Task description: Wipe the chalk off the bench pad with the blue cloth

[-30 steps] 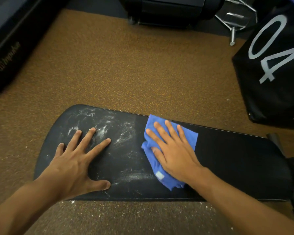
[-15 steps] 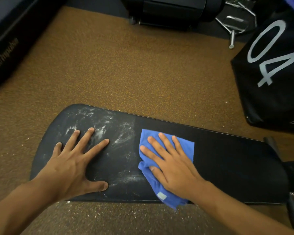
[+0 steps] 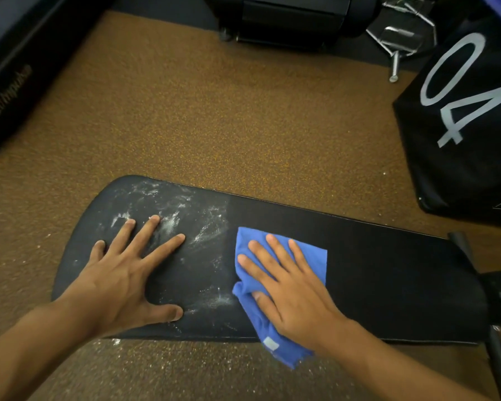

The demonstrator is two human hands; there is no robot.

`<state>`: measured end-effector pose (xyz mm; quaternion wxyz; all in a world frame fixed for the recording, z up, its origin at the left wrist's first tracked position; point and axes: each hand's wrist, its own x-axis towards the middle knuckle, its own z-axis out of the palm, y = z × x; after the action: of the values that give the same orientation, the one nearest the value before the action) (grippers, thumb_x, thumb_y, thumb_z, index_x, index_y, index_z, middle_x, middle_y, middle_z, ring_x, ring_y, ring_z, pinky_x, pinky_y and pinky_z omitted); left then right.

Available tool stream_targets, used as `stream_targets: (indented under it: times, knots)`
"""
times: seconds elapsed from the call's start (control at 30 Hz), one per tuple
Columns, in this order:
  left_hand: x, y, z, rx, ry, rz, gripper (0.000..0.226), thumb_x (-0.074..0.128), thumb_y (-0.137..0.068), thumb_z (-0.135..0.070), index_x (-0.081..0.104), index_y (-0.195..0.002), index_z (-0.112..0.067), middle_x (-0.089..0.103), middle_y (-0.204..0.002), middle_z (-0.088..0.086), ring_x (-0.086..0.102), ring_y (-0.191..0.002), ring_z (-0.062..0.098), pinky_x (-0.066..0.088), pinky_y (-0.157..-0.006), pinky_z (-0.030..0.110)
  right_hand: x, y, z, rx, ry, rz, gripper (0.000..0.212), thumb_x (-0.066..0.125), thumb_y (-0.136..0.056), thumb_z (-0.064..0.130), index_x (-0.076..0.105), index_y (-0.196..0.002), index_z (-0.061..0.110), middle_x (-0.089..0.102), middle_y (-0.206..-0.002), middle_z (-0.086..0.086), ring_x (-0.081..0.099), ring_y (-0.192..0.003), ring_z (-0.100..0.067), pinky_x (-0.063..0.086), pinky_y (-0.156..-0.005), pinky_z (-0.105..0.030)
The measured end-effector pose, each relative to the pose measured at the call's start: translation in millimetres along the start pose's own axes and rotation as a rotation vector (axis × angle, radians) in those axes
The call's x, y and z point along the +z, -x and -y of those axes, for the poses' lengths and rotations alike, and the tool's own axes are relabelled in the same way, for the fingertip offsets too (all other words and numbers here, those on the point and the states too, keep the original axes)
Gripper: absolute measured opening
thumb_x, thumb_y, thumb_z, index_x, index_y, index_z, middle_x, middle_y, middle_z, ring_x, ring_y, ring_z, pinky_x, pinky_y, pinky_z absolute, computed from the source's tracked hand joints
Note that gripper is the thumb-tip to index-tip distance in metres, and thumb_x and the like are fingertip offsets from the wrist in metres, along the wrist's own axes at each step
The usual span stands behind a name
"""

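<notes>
The bench pad (image 3: 388,273), black and long, lies across the near floor, white chalk (image 3: 185,224) smeared over its left end. The right hand (image 3: 289,287) presses the blue cloth (image 3: 310,256) flat at mid-pad, fingers straight and spread. The left hand (image 3: 122,276) rests splayed on the chalk. The speckled brown floor (image 3: 214,120) carries a black box marked "04" (image 3: 469,117) at far right.

Both forearms reached forward from the near edge of the bench pad (image 3: 388,279). The left hand (image 3: 122,282) lay flat, palm down, near the pad's rounded left end, fingers straight and spread, thumb stretched toward the near edge. The right hand (image 3: 289,287) pressed palm down at mid-pad, fingers straight and slightly fanned, on the blue cloth (image 3: 313,256).
</notes>
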<state>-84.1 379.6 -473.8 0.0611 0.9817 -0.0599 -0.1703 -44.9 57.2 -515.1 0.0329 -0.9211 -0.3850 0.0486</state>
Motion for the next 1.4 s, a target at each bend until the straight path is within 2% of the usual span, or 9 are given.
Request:
stream_targets:
  times: [0.2,0.37,0.47,0.6,0.73,1.0,1.13,1.23,1.4]
  knots:
    - [0.8,-0.6,0.4,-0.001,-0.018,0.019,0.119,0.031,-0.050,-0.108,-0.016,-0.148,-0.059,-0.022,-0.166,-0.005,-0.010,-0.154,0.033,0.021,-0.117,0.064,-2.6,-49.6,17.2,0.260,-0.034,-0.018,0.059,0.028,-0.105,0.045,0.029,-0.161,0.027,0.025,-0.169,-0.003,0.013,-0.157,-0.037,0.017,-0.121,-0.065]
    - [0.0,0.7,-0.7,-0.002,-0.003,0.016,0.120,0.034,-0.049,-0.107,-0.013,-0.149,-0.059,-0.019,-0.167,-0.004,-0.009,-0.154,0.033,0.021,-0.117,0.065,0.9,-16.8,37.5,0.097,-0.044,0.005,0.059,0.028,-0.108,0.048,0.021,-0.163,0.030,0.019,-0.171,0.001,0.006,-0.159,-0.034,0.011,-0.123,-0.062]
    - [-3.5,0.5,-3.2,-0.011,-0.001,0.031,0.119,0.035,-0.051,-0.106,-0.012,-0.149,-0.058,-0.019,-0.167,-0.004,-0.009,-0.154,0.034,0.021,-0.117,0.066,1.3,3.3,19.9,0.029,0.007,0.002,0.058,0.031,-0.107,0.047,0.025,-0.162,0.030,0.024,-0.170,0.000,0.012,-0.158,-0.031,0.015,-0.122,-0.058]
    - [-6.9,-1.4,-4.3,-0.025,-0.073,0.094,0.119,0.031,-0.052,-0.105,-0.027,-0.145,-0.057,-0.032,-0.163,-0.003,-0.019,-0.152,0.034,0.016,-0.120,0.063,1.2,-13.2,0.4,0.134,0.014,-0.024,0.058,0.030,-0.105,0.045,0.032,-0.160,0.028,0.031,-0.167,-0.002,0.022,-0.156,-0.034,0.023,-0.118,-0.062]
    - [-4.8,-2.6,-3.9,-0.028,-0.074,0.100,0.121,0.033,-0.051,-0.105,-0.028,-0.144,-0.057,-0.031,-0.163,-0.004,-0.018,-0.152,0.033,0.015,-0.120,0.063,0.5,-46.8,17.9,0.282,0.007,-0.024,0.060,0.028,-0.103,0.044,0.033,-0.160,0.025,0.031,-0.167,-0.006,0.021,-0.155,-0.040,0.022,-0.119,-0.068]
    - [-5.7,-1.4,-5.8,-0.043,-0.067,0.105,0.122,0.036,-0.051,-0.103,-0.026,-0.145,-0.057,-0.030,-0.164,-0.003,-0.018,-0.152,0.033,0.016,-0.119,0.063,4.9,1.7,32.7,-0.013,0.033,-0.001,0.059,0.030,-0.107,0.046,0.023,-0.163,0.027,0.021,-0.171,-0.001,0.011,-0.158,-0.031,0.016,-0.122,-0.058]
    - [-5.9,-1.5,-6.0,-0.039,-0.066,0.117,0.121,0.035,-0.052,-0.103,-0.026,-0.146,-0.056,-0.031,-0.163,-0.003,-0.019,-0.152,0.034,0.014,-0.119,0.064,2.6,-27.7,10.1,0.128,0.044,-0.041,0.058,0.030,-0.105,0.044,0.034,-0.160,0.025,0.035,-0.166,-0.005,0.025,-0.155,-0.035,0.019,-0.120,-0.059]
    - [-5.3,-1.7,-5.4,-0.037,-0.051,0.119,0.121,0.037,-0.052,-0.102,-0.024,-0.146,-0.056,-0.030,-0.163,-0.003,-0.019,-0.152,0.034,0.012,-0.119,0.065,1.1,-61.4,23.5,0.299,-0.015,-0.040,0.060,0.025,-0.105,0.045,0.034,-0.160,0.024,0.031,-0.167,-0.006,0.021,-0.155,-0.039,0.018,-0.121,-0.066]
    - [-5.0,-1.6,-5.6,-0.047,-0.063,0.123,0.122,0.038,-0.051,-0.102,-0.025,-0.146,-0.056,-0.030,-0.164,-0.002,-0.018,-0.152,0.034,0.014,-0.119,0.065,4.0,-40.8,58.2,0.111,0.000,-0.018,0.061,0.027,-0.106,0.046,0.025,-0.163,0.024,0.023,-0.170,-0.004,0.013,-0.157,-0.037,0.017,-0.121,-0.063]
